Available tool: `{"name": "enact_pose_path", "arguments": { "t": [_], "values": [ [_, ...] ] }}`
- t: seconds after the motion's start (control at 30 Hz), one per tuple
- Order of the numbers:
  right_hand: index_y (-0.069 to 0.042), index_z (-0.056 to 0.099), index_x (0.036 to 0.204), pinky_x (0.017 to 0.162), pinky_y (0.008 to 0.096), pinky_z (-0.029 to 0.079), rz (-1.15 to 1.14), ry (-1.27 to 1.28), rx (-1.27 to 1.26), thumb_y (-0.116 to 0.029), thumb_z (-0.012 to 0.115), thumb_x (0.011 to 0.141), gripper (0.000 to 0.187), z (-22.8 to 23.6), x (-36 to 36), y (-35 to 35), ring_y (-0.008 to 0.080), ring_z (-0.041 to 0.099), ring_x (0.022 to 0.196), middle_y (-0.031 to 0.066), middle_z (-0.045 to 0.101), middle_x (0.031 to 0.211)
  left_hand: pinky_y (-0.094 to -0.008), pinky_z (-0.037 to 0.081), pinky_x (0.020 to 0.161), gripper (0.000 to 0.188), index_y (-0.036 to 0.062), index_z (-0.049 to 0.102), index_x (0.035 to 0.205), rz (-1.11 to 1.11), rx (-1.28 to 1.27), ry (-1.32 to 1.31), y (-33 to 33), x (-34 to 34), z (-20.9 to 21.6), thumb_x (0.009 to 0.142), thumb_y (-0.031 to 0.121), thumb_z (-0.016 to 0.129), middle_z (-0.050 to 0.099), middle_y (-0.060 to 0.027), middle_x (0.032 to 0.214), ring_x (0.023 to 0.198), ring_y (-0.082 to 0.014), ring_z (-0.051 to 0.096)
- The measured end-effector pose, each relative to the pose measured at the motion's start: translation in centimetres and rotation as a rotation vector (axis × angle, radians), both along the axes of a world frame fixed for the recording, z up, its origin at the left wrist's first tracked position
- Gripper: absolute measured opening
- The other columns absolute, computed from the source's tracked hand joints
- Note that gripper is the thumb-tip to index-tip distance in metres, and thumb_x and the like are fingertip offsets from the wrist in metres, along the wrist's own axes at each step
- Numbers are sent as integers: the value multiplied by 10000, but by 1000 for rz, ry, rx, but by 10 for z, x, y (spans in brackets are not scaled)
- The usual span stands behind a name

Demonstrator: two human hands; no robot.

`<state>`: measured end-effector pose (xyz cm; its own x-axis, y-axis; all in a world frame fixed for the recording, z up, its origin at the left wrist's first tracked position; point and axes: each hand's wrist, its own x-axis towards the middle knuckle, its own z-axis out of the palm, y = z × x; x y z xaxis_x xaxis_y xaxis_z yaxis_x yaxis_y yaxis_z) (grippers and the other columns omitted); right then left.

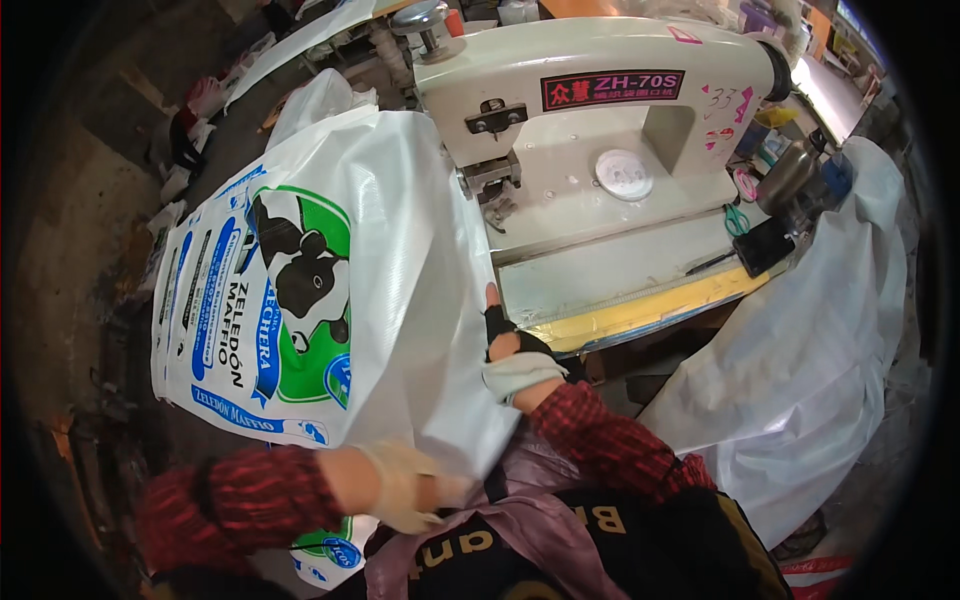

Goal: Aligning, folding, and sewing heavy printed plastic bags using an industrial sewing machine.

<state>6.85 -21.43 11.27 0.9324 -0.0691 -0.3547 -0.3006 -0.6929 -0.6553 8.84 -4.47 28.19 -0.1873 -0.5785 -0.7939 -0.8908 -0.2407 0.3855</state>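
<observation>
A large white woven sack (pixel 400 300), printed with a cow's head on green and with blue bands, hangs at the left of a cream sewing machine (pixel 590 60). Its far right edge lies beside the machine's needle area. My right hand (pixel 512 345), in a black fingerless glove with a pale cuff, grips the sack's right edge at the machine bed's near corner, index finger stretched along it. My left hand (pixel 405 488), in a pale glove, is at the sack's near edge, close to my body. Motion smears its fingers, so their grip does not show.
Yellow tape (pixel 640 318) runs along the bed's front edge. Green-handled scissors (pixel 737 220), a black phone-like block (pixel 763 247) and a metal bottle (pixel 788 175) sit at the bed's right end. More white sack material (pixel 800 370) drapes down at the right. A white disc (pixel 624 175) rests on the machine.
</observation>
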Motion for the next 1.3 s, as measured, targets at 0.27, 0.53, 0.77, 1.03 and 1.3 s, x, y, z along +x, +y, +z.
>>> {"name": "enact_pose_path", "arguments": {
  "t": [0.27, 0.53, 0.77, 1.03, 1.3],
  "values": [
    [-181, 114, 1395, 705, 434, 486, -94, -13, -78, -232, 418, 849, 627, 20, 59, -36, 362, 612, 849, 261, 593, 913, -543, 372, 779, 134, 181, 692, 790, -31, -147, -627, -29, 47, 97, 706, 164, 589, 642, -69, 689, 682, -245, 627],
    [-111, 198, 1377, 757, 457, 468, 4, -86, -81, -221, 448, 828, 614, -4, 30, -12, 391, 588, 904, 257, 593, 959, -417, 489, 612, 189, 45, 655, 747, -100, -85, 57, -68, -35, -29, 695, 226, 636, 634, -161, 766, 729, -358, 610],
    [-108, 176, 1386, 703, 459, 467, -31, -38, -95, -229, 470, 818, 650, 11, 22, -8, 391, 590, 834, 247, 599, 899, -392, 488, 618, 131, 99, 676, 743, -252, 210, 17, -81, -29, 18, 660, 193, 636, 655, -104, 777, 737, -320, 624],
    [-105, 152, 1395, 641, 461, 466, -112, -62, -79, -238, 496, 807, 694, 29, 54, -22, 392, 593, 755, 236, 605, 832, -365, 490, 646, 164, 138, 688, 764, -305, 177, 2, -98, -29, 7, 612, 195, 663, 661, -69, 780, 739, -287, 630],
    [-102, 128, 1404, 579, 463, 464, -247, -155, -47, -247, 522, 796, 739, 43, 24, -20, 392, 597, 675, 224, 611, 764, -395, 474, 628, 183, 97, 641, 675, -121, 2, 63, -105, -14, -26, 657, 279, 650, 630, -145, 748, 722, -338, 600]
  ]
}}
